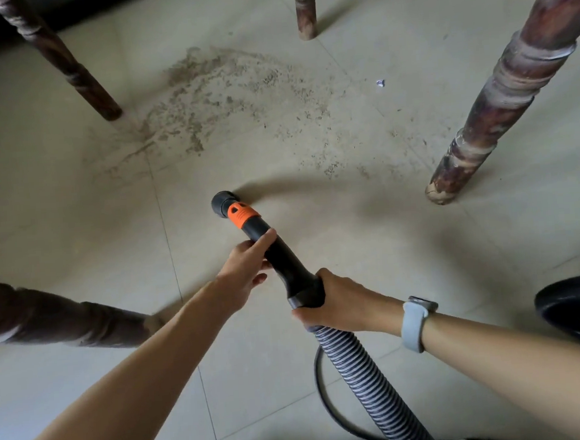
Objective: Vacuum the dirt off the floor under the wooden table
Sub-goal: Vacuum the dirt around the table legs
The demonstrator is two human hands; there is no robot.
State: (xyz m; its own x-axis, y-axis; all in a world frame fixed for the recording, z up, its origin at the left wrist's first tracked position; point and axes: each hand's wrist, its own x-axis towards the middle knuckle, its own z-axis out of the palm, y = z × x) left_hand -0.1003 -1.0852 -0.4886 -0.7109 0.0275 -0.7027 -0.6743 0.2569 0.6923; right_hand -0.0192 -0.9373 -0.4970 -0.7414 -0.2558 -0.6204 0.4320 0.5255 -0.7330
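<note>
Under the wooden table, both hands hold the vacuum nozzle (267, 252). The left hand (247, 267) wraps the black tube just behind its orange collar (242, 216), forefinger laid along the top; the right hand (335, 302) is closed around the wider cuff where the ribbed hose (358, 376) joins. The nozzle's round mouth (221, 200) sits at or just above the tile, short of the dirt (214, 91), which spreads in a broad sandy arc between the far-left table leg (65, 63) and the near-right table leg (512, 84).

The tube looks rigid and light, easy to steer from these two holds: the forward hand aims, the rear hand takes the drag of the hose, which is flexible and will likely tug sideways as it trails. A thin power cord (322, 389) loops beside it.

The floor (57, 201) is pale, smooth tile with thin grout lines, so the grit should lift readily. A small scrap of litter (380, 83) lies apart from the main patch. Four turned, worn legs hem the working space.
</note>
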